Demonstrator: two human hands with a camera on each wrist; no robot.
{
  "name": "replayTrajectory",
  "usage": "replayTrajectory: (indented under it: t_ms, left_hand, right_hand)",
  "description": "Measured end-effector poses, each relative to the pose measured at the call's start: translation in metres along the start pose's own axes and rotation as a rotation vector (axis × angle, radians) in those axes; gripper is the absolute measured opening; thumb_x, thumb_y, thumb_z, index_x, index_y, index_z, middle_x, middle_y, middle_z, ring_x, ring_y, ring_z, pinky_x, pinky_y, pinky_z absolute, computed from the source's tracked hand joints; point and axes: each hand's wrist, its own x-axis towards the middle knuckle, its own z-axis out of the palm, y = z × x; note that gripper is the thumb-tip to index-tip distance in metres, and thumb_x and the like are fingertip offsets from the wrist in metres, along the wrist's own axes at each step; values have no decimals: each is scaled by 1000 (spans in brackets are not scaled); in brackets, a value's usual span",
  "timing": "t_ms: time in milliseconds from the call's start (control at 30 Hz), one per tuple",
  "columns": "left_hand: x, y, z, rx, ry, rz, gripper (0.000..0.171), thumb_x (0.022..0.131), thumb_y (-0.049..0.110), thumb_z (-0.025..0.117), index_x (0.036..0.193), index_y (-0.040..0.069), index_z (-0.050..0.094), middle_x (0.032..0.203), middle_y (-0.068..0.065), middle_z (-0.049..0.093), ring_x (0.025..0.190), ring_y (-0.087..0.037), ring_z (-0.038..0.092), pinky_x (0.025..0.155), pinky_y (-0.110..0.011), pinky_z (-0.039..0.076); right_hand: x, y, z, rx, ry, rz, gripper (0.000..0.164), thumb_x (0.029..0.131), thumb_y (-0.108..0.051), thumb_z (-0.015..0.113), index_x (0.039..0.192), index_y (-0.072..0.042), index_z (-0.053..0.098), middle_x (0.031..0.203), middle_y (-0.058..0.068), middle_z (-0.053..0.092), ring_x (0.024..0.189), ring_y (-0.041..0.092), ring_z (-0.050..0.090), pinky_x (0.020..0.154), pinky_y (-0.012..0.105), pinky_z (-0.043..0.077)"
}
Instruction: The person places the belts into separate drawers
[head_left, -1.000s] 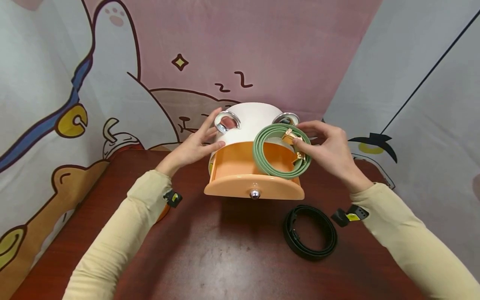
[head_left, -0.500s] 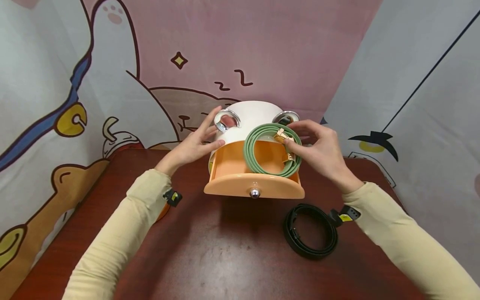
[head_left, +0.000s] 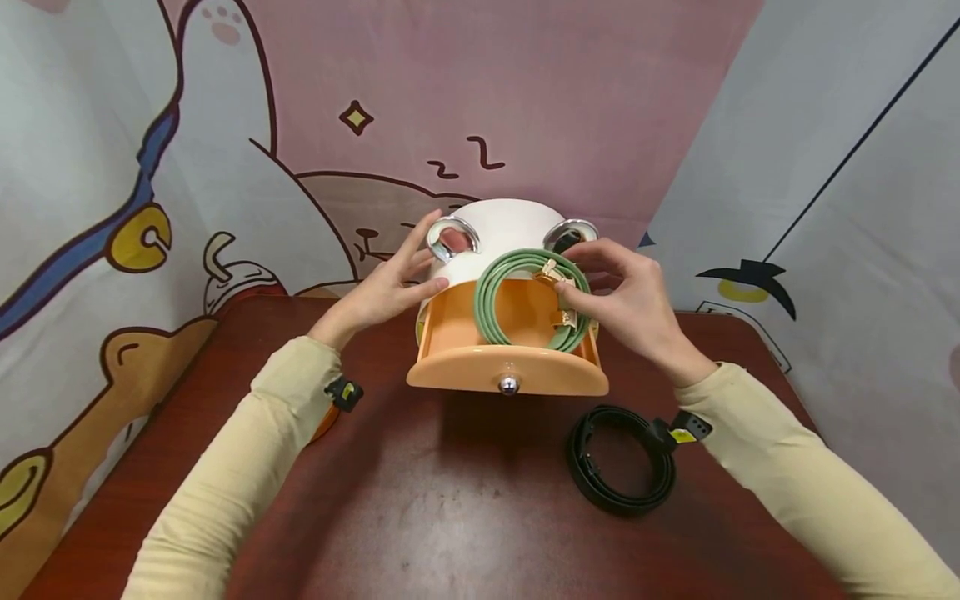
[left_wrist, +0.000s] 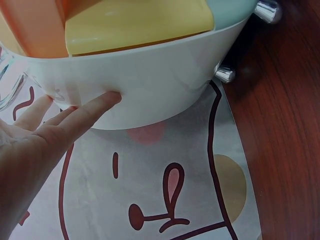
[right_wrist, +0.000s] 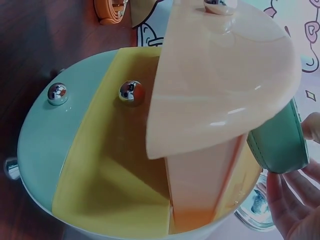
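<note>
A green belt (head_left: 491, 296) with a gold buckle is coiled into a ring. My right hand (head_left: 626, 292) pinches it by the buckle side, thumb in front and fingers behind. The coil stands over the open peach top drawer (head_left: 465, 368) of a rounded white cabinet (head_left: 502, 225). In the right wrist view the drawer front hides part of the green belt (right_wrist: 280, 142). My left hand (head_left: 386, 292) rests on the cabinet's left side, fingers extended and spread; in the left wrist view a fingertip touches the white wall (left_wrist: 160, 90).
A coiled black belt (head_left: 611, 500) lies on the dark red table (head_left: 450, 533), right of the cabinet's front. An orange-brown belt (right_wrist: 110, 12) lies left, mostly behind my left forearm in the head view. Yellow (right_wrist: 100, 185) and green (right_wrist: 55, 135) drawers below are shut.
My right hand has carried the green belt leftward, from the drawer's right edge to over its opening. The left hand has stayed at the cabinet's side.
</note>
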Motion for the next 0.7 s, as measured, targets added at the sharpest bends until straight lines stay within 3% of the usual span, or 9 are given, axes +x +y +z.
replayTrajectory:
  t_ms: [200, 367, 467, 700]
  left_hand:
    - [2, -3, 0, -6, -3, 1, 81, 98, 12, 58, 156, 23, 2, 150, -26, 29, 138, -34, 32, 107, -54, 29]
    - [9, -23, 0, -11, 5, 0, 84, 97, 13, 59, 156, 27, 1, 151, -25, 28, 138, -33, 31, 107, -54, 29]
    - [12, -32, 0, -18, 11, 8, 86, 97, 14, 60, 156, 32, 1, 152, -22, 28, 138, -31, 32, 107, -53, 30]
    - [12, -35, 0, -6, 18, 19, 84, 97, 20, 61, 153, 44, 4, 153, -18, 30, 137, -29, 33, 106, -55, 30]
  right_hand:
    - [0, 0, 2, 7, -2, -31, 32, 83, -12, 77, 113, -7, 68, 103, 6, 68, 85, 15, 64, 75, 24, 52]
    - [-1, 0, 3, 12, 2, -41, 30, 82, -11, 77, 111, -7, 68, 101, 6, 69, 85, 13, 63, 77, 26, 52]
    - [-2, 1, 3, 17, -1, -38, 30, 82, -10, 77, 111, -7, 68, 102, 6, 68, 85, 13, 62, 78, 24, 52]
    - [-2, 1, 4, 16, 9, -74, 30, 80, -7, 79, 109, -7, 69, 98, 5, 69, 80, 14, 63, 75, 22, 52]
